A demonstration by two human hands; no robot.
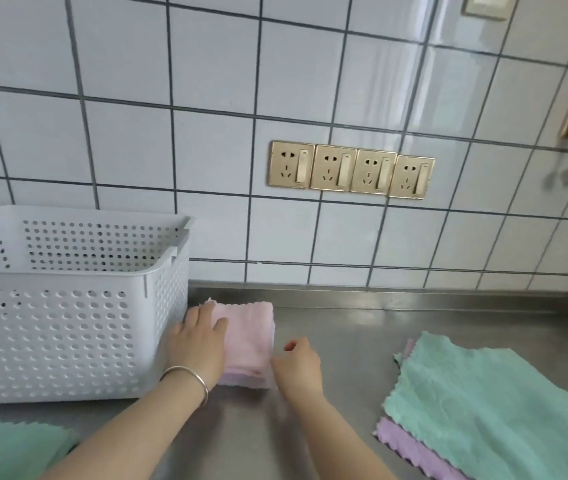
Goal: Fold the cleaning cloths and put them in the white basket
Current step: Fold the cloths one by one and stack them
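A folded pink cloth (249, 336) lies on the steel counter just right of the white perforated basket (68, 334). My left hand (199, 344) rests flat on the cloth's left part, fingers straight. My right hand (298, 365) is at the cloth's right edge with fingers curled; whether it pinches the edge is unclear. A green cloth (504, 407) lies spread at the right on top of a purple cloth (410, 448). Another green cloth (12, 448) lies at the bottom left.
The steel counter (362, 327) runs back to a tiled wall with a row of gold sockets (351, 169). The basket stands at the left against the wall; its inside bottom is hidden.
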